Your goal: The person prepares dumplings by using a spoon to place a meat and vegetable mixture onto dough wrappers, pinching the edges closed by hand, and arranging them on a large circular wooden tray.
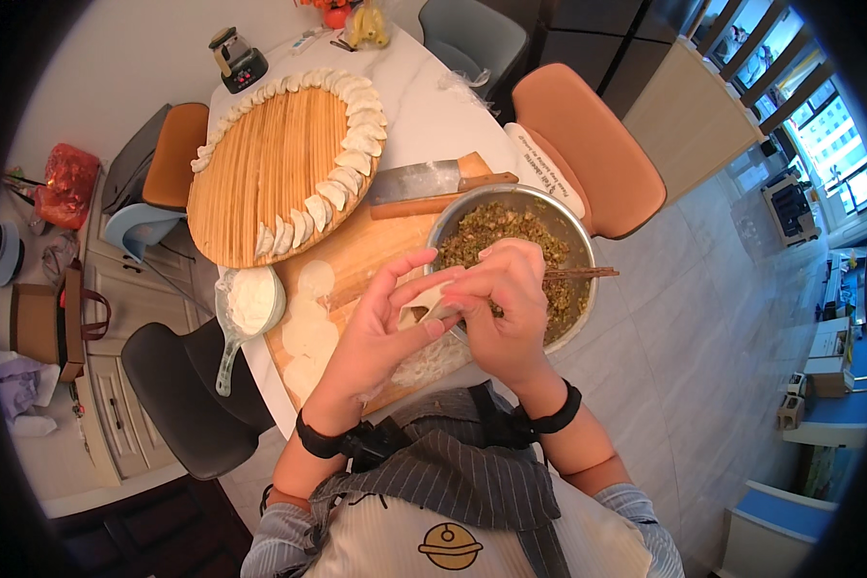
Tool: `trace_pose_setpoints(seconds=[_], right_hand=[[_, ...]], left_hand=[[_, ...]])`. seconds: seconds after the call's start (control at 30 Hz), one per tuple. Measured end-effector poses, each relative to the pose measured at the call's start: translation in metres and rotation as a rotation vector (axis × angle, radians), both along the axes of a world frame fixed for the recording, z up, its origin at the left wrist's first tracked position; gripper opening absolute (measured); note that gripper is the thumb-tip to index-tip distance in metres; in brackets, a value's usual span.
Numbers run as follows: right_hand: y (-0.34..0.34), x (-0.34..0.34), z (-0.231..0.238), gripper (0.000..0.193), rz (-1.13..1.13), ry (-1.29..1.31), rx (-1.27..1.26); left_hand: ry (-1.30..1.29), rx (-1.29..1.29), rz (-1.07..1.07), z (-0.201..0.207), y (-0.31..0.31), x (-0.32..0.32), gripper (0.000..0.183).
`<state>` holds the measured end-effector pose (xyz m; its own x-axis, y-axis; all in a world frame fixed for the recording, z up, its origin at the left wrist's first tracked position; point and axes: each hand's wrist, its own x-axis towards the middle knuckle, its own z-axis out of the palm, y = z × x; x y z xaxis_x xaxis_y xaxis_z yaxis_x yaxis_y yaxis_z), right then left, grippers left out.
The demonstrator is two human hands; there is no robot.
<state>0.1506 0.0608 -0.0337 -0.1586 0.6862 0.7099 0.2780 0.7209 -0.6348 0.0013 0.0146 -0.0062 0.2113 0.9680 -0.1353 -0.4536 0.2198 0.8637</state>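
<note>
Between my two hands is a partly folded dumpling [427,305], its wrapper bent around some dark filling. My left hand [383,318] cups it from the left, thumb underneath. At its right edge, the fingers of my right hand [504,308] pinch the dough. Just behind and right of my hands stands a metal bowl [588,252] of chopped green-brown filling [501,231], partly hidden by my right hand. Chopsticks [582,274] lie over its right rim. Flat round wrappers [308,332] overlap on the wooden board [395,252] to the left.
A round wooden tray [270,173] at the back left carries finished dumplings [361,135] around its rim. A cleaver [424,181] lies behind the bowl. Flour fills a handled scoop [252,299] at the table's left edge. Chairs [588,144] flank the table.
</note>
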Motion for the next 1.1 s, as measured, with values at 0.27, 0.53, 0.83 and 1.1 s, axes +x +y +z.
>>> trace_pose_setpoints(seconds=[0.27, 0.53, 0.83, 1.1], right_hand=[[-0.006, -0.033, -0.024, 0.012, 0.082, 0.520, -0.272], [-0.005, -0.027, -0.013, 0.046, 0.101, 0.184, -0.390], [-0.004, -0.028, 0.000, 0.015, 0.041, 0.191, -0.400], [-0.001, -0.023, -0.003, 0.010, -0.036, -0.005, -0.072]], left_hand=[[-0.175, 0.011, 0.213, -0.023, 0.008, 0.015, 0.053], [0.087, 0.064, 0.248, -0.030, 0.006, 0.006, 0.043], [0.153, 0.171, 0.312, -0.029, 0.001, 0.007, 0.038], [-0.112, 0.114, 0.209, -0.039, 0.004, -0.001, 0.040]])
